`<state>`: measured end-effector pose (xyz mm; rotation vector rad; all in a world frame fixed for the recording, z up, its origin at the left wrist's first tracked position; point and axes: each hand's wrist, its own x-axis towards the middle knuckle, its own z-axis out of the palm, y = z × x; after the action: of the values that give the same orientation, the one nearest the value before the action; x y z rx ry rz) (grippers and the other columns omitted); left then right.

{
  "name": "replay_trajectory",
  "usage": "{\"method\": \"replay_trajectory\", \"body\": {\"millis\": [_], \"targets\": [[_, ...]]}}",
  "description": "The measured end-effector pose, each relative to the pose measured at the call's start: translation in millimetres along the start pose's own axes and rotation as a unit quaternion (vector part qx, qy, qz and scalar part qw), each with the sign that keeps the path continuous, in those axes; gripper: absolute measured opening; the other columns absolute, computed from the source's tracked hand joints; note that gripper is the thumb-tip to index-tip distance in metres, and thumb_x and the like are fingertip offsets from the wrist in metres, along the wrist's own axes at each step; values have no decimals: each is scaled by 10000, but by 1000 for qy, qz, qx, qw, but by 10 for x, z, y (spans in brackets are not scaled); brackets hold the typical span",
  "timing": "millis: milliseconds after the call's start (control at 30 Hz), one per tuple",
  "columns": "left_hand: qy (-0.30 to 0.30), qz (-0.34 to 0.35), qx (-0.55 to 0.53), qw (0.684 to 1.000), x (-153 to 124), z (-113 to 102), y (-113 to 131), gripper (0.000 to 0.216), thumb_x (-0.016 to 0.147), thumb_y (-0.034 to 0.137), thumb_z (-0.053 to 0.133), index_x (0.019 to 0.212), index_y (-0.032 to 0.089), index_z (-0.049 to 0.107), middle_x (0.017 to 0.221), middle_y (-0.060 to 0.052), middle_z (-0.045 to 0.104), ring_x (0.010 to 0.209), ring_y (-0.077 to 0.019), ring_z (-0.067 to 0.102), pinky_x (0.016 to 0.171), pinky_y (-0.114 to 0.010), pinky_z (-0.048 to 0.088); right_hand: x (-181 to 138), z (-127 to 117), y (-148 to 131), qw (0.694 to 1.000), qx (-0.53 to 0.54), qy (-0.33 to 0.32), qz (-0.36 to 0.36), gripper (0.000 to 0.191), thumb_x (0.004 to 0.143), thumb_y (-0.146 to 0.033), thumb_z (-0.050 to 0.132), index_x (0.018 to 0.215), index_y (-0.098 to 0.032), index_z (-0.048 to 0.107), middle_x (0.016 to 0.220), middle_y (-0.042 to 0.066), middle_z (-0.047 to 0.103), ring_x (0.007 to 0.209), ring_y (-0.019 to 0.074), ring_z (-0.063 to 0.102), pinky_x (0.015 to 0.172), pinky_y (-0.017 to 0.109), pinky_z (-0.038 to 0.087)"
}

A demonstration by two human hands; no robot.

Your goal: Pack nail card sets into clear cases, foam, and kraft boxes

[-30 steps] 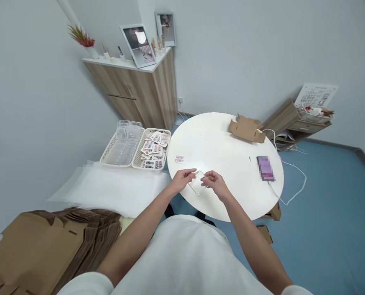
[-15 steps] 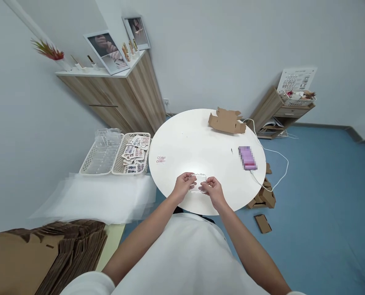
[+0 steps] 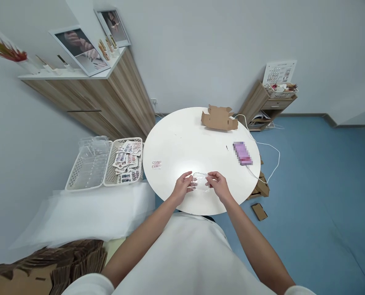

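Observation:
A small clear plastic case [image 3: 201, 182] is held between my two hands above the near side of the white round table [image 3: 176, 151]. My left hand [image 3: 182, 187] grips its left edge with thumb and fingers. On the opposite edge, my right hand [image 3: 218, 185] pinches the plastic. Whether the case is fully closed cannot be made out. To the left on the tabletop lies a small card of press-on nails [image 3: 156, 164].
An unfolded cardboard box [image 3: 219, 118] and a pixelated purple phone-like object [image 3: 243, 153] with a white cable lie on the table. Left stand a basket of nail cards [image 3: 108, 174], a basket of clear cases [image 3: 70, 180] and translucent sheets [image 3: 99, 213]. Cardboard boxes [image 3: 259, 212] sit on the floor.
The view has turned slightly to the right. My right hand has shifted its grip on the case's right edge, and the case is tilted a little differently.

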<state>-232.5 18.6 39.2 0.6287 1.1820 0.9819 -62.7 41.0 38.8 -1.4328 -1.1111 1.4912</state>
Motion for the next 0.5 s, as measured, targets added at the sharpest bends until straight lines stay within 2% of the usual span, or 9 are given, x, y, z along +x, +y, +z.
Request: {"method": "replay_trajectory", "body": {"millis": [100,167,233,300,367,500], "targets": [[-3,-5,14,1000,14,-117,-41,458,638,387,659,1025,176,537,832,-68,636,743,-148,613,679,-294,471,2,32,5,999,-38,3,-6,317,671,-416,561,900,-206,493,817,21,566,602,142,599,547,279,451],[1,3,21,1000,40,-167,-60,441,617,361,679,989,164,546,749,-48,636,687,-135,606,674,-296,470,-30,25,-29,993,-109,-3,-52,309,691,-402,542,934,-224,474,930,41,567,739,170,607,627,316,461],[8,9,22,1000,68,-191,-65,448,609,345,685,991,164,535,700,-26,629,628,-116,588,661,-298,470,-75,-3,-90,970,-206,-37,-122,333,660,-384,586,940,-238,479,1118,67,510,964,208,545,739,355,445],[7,7,21,1000,86,-195,-59,461,605,336,687,1000,166,521,685,-16,622,601,-107,574,650,-300,470,-114,-41,-160,935,-295,-97,-173,396,590,-359,660,929,-238,496,1254,79,415,1111,233,440,817,381,412],[-5,6,24,1000,90,-190,-50,462,610,337,682,1003,163,513,694,-20,618,606,-110,573,653,-308,469,-131,-70,-219,902,-357,-147,-193,429,553,-323,694,926,-233,503,1283,89,389,1125,244,425,831,395,401],[-44,29,41,998,72,-208,-32,444,663,371,630,1038,169,505,776,-41,598,688,-126,577,707,-333,456,-86,-93,-289,870,-405,-164,-228,380,586,-269,659,926,-226,493,1236,98,443,1076,238,470,817,391,405]]}}
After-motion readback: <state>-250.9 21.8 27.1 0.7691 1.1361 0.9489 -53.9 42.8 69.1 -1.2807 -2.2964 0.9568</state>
